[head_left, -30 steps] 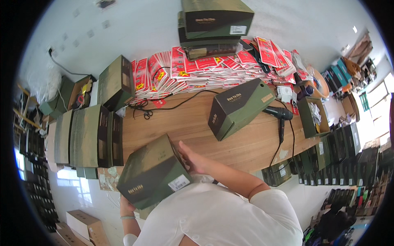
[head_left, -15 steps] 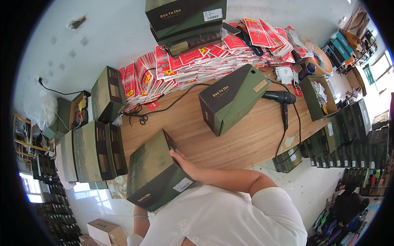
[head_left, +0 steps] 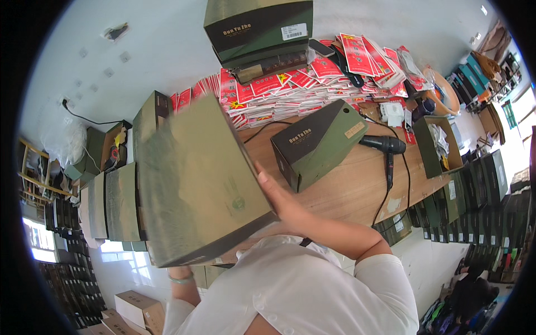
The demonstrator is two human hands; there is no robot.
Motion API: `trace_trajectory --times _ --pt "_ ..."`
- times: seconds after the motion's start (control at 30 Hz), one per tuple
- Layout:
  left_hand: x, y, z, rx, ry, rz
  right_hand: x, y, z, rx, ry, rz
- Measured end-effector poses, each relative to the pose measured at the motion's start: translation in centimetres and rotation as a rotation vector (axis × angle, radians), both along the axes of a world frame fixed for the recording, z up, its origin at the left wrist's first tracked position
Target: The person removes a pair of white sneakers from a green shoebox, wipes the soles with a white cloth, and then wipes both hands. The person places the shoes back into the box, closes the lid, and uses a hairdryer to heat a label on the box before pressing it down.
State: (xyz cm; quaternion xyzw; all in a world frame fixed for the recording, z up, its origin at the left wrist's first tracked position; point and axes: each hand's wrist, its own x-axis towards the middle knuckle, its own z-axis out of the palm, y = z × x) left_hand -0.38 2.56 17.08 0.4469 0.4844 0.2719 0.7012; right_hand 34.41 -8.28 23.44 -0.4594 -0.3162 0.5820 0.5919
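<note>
A large olive-green and black shoebox [head_left: 201, 178] is held up in front of me, tilted, its lid toward my view. My right hand [head_left: 273, 192] presses along its right side, with the fingers partly behind the edge. Of my left hand [head_left: 180, 272] only the part by the wrist shows, below the box with a bracelet near it; its fingers are hidden beneath the box. A second shoebox [head_left: 315, 145] of the same kind lies on the wooden table [head_left: 335, 178], to the right of the held one.
Red-and-white printed packets [head_left: 290, 84] are heaped along the wall, with stacked shoeboxes [head_left: 259, 36] on them. A black hair dryer [head_left: 385, 145] and its cord lie right of the second box. An open box [head_left: 438, 148] stands farther right. More shoeboxes [head_left: 121, 201] stand at left.
The held shoebox has risen toward my view and tipped, so its lid now faces me. My right hand has moved up and to the right with it.
</note>
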Motion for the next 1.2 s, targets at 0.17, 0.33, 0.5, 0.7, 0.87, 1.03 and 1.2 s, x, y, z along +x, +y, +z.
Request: trace_trajectory --times 0.17,0.33,0.5,0.7,0.87,1.03,1.2 --pt "6.6 7.6 14.3 0.488 -0.159 -0.074 6.0 2.9 10.4 0.663 -0.384 -0.128" --pt "20.6 17.6 23.1 0.686 -0.518 -0.152 12.5 7.8 18.7 0.772 -0.33 -0.437" --pt "31.1 26.6 25.2 0.47 -0.649 -0.082 19.3 13.7 22.7 0.57 -0.087 -0.414" --pt "37.3 25.1 27.3 0.542 -0.66 0.205 26.7 22.3 19.9 0.484 -0.303 -0.594" --pt "38.1 29.4 25.6 0.98 -0.736 0.408 29.1 28.7 18.4 0.381 -0.415 -0.701" --pt "40.8 33.8 23.4 1.58 -0.089 0.745 29.5 31.5 18.8 0.028 -0.722 -0.995" --pt "38.6 33.8 23.9 0.826 -0.816 0.205 30.6 31.4 18.7 0.347 -0.159 -0.562"
